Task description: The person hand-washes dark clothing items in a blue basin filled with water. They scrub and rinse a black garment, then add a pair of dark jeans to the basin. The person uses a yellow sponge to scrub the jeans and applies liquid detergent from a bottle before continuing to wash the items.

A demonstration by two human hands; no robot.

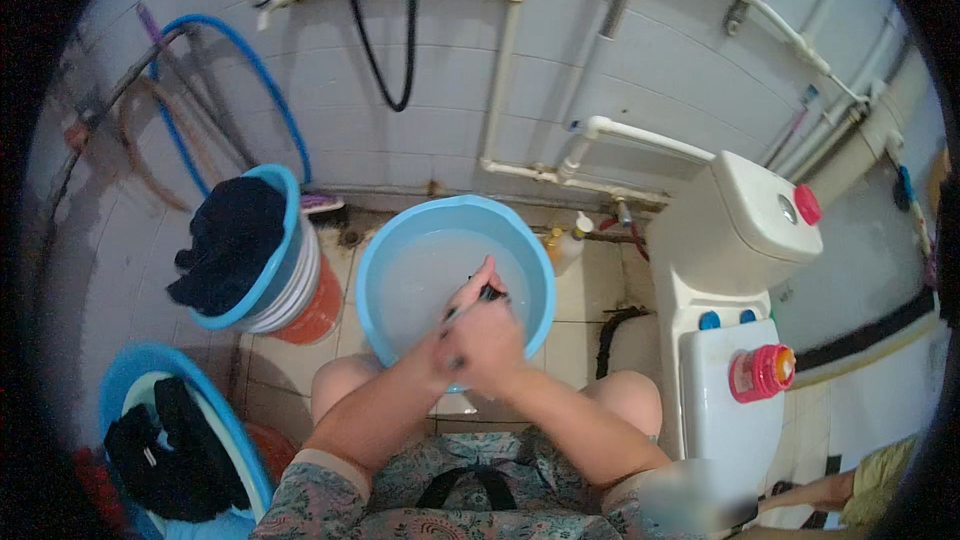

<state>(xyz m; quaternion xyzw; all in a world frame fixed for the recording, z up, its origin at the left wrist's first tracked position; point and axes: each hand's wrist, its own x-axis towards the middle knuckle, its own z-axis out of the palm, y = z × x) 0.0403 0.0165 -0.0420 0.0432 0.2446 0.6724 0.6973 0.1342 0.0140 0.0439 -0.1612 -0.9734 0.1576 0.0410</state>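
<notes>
Below you, patterned clothing (pixel 545 502) is spreading while your left hand (pixel 465 300) is gripping a dark item (pixel 489 292) over the blue basin (pixel 371 285), your right hand (pixel 488 345) blurring too much to tell its grip, ideally staying low against splashes.

The basin (pixel 460 212) is smooth plastic, the toilet (pixel 712 350) glossy ceramic.

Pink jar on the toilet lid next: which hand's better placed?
Probably the right hand: its forearm lies nearer the pink jar, while the left hand would likely have to cross that forearm. Both hands meet over the blue basin.
</notes>
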